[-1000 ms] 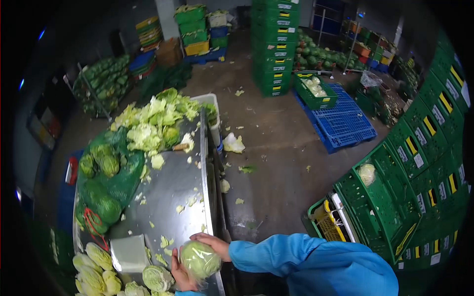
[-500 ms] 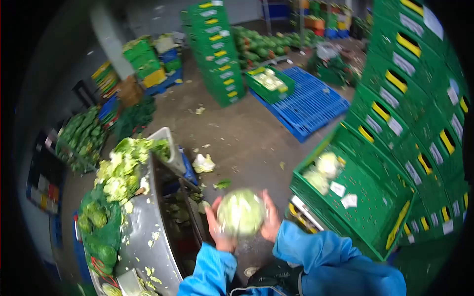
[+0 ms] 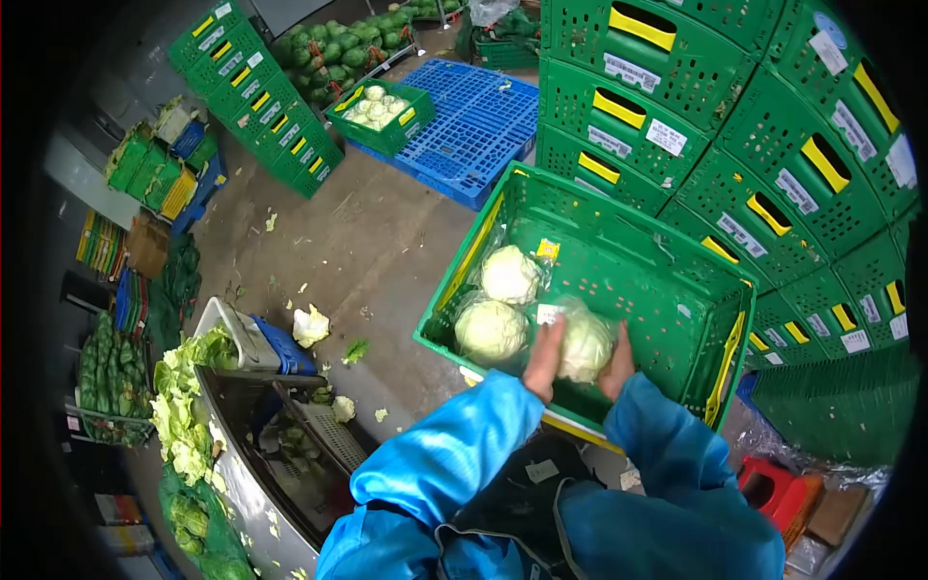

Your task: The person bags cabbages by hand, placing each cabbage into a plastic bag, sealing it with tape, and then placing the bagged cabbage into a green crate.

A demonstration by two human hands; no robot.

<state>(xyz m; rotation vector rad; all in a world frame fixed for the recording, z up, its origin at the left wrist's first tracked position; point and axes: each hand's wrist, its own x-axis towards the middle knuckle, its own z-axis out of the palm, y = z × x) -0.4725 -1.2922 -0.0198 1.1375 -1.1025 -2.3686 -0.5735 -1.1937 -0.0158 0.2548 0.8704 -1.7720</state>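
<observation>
A pale green cabbage [image 3: 586, 348], wrapped in clear film, sits between my two hands over the near side of an open green crate [image 3: 667, 253]. My left hand [image 3: 546, 358] presses its left side, and my right hand [image 3: 617, 365] curves round its right side. Two more wrapped cabbages, one at the back [image 3: 509, 275] and one nearer me [image 3: 490, 330], lie at the crate's left end. By my left fingertips a small white label [image 3: 550, 314] shows. Whether the held cabbage touches the crate floor is hidden.
Stacked green crates [image 3: 638, 106] rise behind and right. A crate of cabbages [image 3: 379, 111] stands on a blue pallet [image 3: 469, 121]. At lower left is a metal table [image 3: 237, 503] with trimmed leaves [image 3: 184, 406]. A red stool [image 3: 773, 493] stands at lower right.
My view has turned right. Both hands have carried the wrapped cabbage from beside the metal table to the green crate, where it is now beside the other two.
</observation>
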